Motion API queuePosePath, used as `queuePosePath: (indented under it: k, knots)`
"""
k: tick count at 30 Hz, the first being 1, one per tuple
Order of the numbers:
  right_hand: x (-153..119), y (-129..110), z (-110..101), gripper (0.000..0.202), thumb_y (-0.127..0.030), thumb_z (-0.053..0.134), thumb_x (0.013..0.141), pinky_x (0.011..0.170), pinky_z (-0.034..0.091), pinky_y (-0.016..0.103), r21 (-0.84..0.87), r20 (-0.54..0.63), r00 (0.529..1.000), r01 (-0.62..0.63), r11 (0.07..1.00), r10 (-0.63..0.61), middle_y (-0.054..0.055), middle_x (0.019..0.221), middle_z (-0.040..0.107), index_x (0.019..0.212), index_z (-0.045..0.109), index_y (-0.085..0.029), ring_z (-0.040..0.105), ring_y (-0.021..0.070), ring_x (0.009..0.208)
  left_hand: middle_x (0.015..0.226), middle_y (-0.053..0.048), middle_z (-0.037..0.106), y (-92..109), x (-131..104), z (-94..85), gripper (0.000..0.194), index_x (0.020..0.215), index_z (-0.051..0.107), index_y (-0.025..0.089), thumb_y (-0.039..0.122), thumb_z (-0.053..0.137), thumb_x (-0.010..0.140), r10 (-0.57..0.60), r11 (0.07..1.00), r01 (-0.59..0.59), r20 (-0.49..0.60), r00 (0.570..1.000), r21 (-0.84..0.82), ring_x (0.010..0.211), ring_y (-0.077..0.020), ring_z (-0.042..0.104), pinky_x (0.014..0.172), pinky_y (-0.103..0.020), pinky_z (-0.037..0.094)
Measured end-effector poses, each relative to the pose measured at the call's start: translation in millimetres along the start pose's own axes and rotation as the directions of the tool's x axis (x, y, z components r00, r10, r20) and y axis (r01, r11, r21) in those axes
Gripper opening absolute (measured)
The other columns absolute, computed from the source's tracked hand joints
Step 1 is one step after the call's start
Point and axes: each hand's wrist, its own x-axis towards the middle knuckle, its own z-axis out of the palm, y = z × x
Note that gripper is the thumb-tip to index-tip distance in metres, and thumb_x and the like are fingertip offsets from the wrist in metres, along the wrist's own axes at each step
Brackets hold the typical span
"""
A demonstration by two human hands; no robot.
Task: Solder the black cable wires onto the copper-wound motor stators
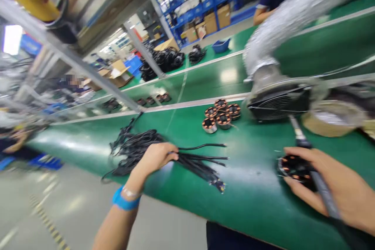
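Observation:
My left hand (155, 158), with a blue band (125, 200) on its wrist, is closed on black cables (196, 160) from a long bundle. Their stripped ends point right across the green bench. Fingers of my right hand (336, 181) curl round a motor stator (294, 168) with copper windings, at the bench surface. A soldering iron (322, 191) also lies in that hand, its metal tip pointing away from me. Several more stators (222, 115) are grouped near the bench's back edge, between my two hands.
Behind my right hand stands a black fume fan (275, 103) joined to a silver duct (281, 19). A roll of tape (334, 117) lies beside it. Metal posts (143, 52) rise at the back. Across the bench, a person's arm (262, 15) shows, near a blue bin (220, 45).

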Motion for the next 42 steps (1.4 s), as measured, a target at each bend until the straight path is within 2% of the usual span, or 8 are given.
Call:
queuePosePath:
  k: [4,6,10,16,21,27,32,42]
  knots:
    - [12.1,-14.5,-5.8,0.048,-0.026,0.06,0.087,0.074,0.06,0.032,-0.004,0.001,0.998,0.058,0.998,-0.058,0.008,0.104,0.065,0.133,0.049,-0.021,0.068,0.021,0.084,0.086,-0.002,0.08,-34.3,-7.5,-5.4,0.03,0.089,0.076,0.023,0.039,0.052,0.096,0.113,0.99,-0.13,-0.26,0.959,-0.049,0.075,-0.0183,0.076,0.07,-0.023,0.057]
    - [16.3,-16.8,-7.2,0.048,-0.023,0.057,0.085,0.074,0.06,0.033,-0.009,-0.016,0.997,0.07,0.997,-0.07,0.009,0.103,0.065,0.132,0.049,-0.019,0.066,0.021,0.085,0.081,0.0,0.08,-42.3,-8.6,-16.1,0.026,0.088,0.075,0.024,0.043,0.058,0.092,0.062,0.991,-0.111,-0.477,0.877,-0.076,0.068,-0.0174,0.075,0.063,-0.022,0.058]
    - [19.0,-22.5,-11.0,0.048,-0.021,0.056,0.084,0.074,0.06,0.036,0.009,-0.055,0.993,0.108,0.994,-0.107,0.009,0.1,0.066,0.131,0.049,-0.019,0.065,0.0224,0.085,0.049,0.008,0.062,-4.1,-4.7,-36.7,0.016,0.086,0.073,0.023,0.037,0.066,0.088,-0.014,0.992,-0.084,-0.728,0.685,-0.098,0.035,-0.0106,0.051,0.038,-0.019,0.041]
    - [27.8,-49.7,-17.3,0.053,-0.029,0.066,0.091,0.077,0.062,0.03,0.326,-0.17,0.985,0.068,0.943,-0.013,0.01,0.112,0.068,0.139,0.045,-0.02,0.071,0.0194,0.09,0.053,0.006,0.064,80.8,28.4,-17.1,0.013,0.085,0.071,0.019,0.024,0.061,0.092,0.273,0.9,-0.429,-0.66,0.7,-0.083,0.038,-0.0069,0.05,0.043,-0.017,0.042]
    - [44.6,-63.7,-8.5,0.023,-0.009,0.056,0.095,0.069,0.058,0.02,0.247,-0.252,0.959,0.194,0.949,-0.13,0.002,0.089,0.07,0.113,0.059,-0.021,0.068,0.0114,0.073,0.056,0.005,0.064,93.8,42.1,5.2,0.015,0.087,0.071,0.018,0.023,0.058,0.094,0.287,0.894,-0.419,-0.516,0.807,-0.158,0.043,-0.0091,0.054,0.046,-0.019,0.042]
    - [57.8,-60.2,6.9,0.021,-0.007,0.057,0.094,0.066,0.056,0.019,0.215,-0.267,0.924,0.335,0.917,-0.275,0.0,0.082,0.07,0.11,0.06,-0.02,0.065,0.0105,0.068,0.089,-0.007,0.071,152.7,63.0,-2.4,0.032,0.1,0.071,0.017,0.028,0.04,0.103,0.317,0.774,-0.502,-0.45,0.835,-0.386,0.082,-0.0175,0.065,0.076,-0.028,0.049]
    - [51.1,-56.3,-1.9,0.022,-0.008,0.06,0.093,0.068,0.057,0.02,0.232,-0.29,0.944,0.231,0.945,-0.159,-0.001,0.083,0.071,0.11,0.06,-0.022,0.066,0.0107,0.068,0.067,0.001,0.052,192.9,81.2,6.2,0.048,0.082,0.058,0.017,0.049,0.032,0.106,0.437,0.482,-0.29,-0.06,0.897,-0.826,0.064,-0.0129,0.047,0.063,-0.026,0.038]
    - [39.9,-43.8,-4.8,0.037,-0.016,0.069,0.088,0.069,0.061,0.022,0.357,-0.128,0.99,-0.002,0.934,0.051,0.002,0.094,0.071,0.122,0.057,-0.023,0.069,0.0119,0.073,0.052,0.006,0.041,208.2,95.7,30.2,0.057,0.069,0.048,0.019,0.073,0.054,0.086,0.376,0.026,0.044,0.051,0.925,-0.999,0.05,-0.0085,0.029,0.052,-0.025,0.024]
